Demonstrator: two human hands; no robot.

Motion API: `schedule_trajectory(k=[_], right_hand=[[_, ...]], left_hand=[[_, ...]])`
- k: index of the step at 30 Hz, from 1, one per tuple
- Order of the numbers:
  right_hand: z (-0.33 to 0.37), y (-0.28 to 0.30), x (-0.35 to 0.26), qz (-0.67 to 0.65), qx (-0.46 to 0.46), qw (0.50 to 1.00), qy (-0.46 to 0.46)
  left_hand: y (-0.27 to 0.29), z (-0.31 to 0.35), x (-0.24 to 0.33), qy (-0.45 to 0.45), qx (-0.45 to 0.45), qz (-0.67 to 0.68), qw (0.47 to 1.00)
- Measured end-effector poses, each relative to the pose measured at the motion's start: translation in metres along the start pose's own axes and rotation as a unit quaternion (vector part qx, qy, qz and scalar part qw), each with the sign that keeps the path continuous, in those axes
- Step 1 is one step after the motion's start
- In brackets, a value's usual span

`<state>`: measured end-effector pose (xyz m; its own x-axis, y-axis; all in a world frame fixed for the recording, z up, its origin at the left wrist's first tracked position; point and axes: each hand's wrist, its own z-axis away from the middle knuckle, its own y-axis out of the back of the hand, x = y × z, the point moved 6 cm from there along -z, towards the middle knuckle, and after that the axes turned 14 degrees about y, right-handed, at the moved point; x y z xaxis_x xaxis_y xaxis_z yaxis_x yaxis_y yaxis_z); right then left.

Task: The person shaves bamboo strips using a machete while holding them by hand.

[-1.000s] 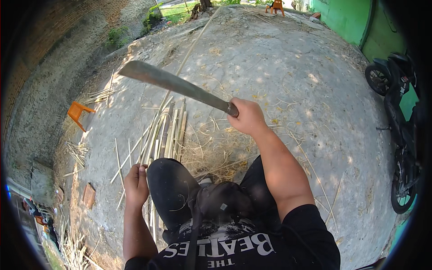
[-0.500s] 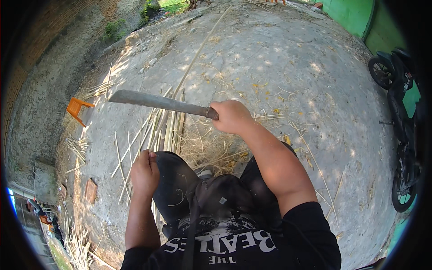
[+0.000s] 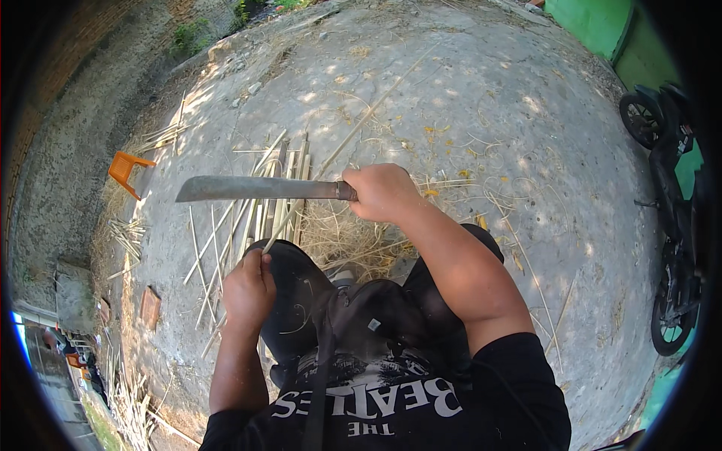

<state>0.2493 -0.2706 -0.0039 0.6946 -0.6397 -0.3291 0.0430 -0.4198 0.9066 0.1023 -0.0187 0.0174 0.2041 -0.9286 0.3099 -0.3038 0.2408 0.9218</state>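
My right hand (image 3: 382,194) is closed around the handle of a machete (image 3: 252,188). Its long grey blade lies nearly level across the view, pointing left. By my left knee, my left hand (image 3: 249,292) pinches the near end of a long, thin bamboo strip (image 3: 370,113). The strip slants away to the far right over the ground and passes under the blade; whether the two touch I cannot tell. Beneath the blade, a bundle of bamboo strips (image 3: 265,219) lies on the ground. Curly shavings (image 3: 353,249) are heaped between my knees.
An orange plastic stool (image 3: 129,173) lies to the left, near more cut strips (image 3: 129,237) and a brick (image 3: 150,307). A rough wall (image 3: 71,173) runs along the left. A motorcycle (image 3: 668,218) stands at the right, near a green wall (image 3: 587,26).
The long strip has swung to the right, and its far end has come nearer. The machete blade has turned closer to level. My left hand has shifted slightly right.
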Motion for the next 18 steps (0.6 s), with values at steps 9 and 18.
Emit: schedule_trajectory(k=[9,18], right_hand=[[0.012,0.009,0.064,-0.014,0.011,0.994,-0.11],[0.009,0.006,0.032,0.041,-0.024,0.999,0.023]], left_hand=[[0.011,0.001,-0.015,-0.019,0.011,-0.035,0.999],[0.025,0.016,-0.038,-0.054,0.033,-0.055,0.997]])
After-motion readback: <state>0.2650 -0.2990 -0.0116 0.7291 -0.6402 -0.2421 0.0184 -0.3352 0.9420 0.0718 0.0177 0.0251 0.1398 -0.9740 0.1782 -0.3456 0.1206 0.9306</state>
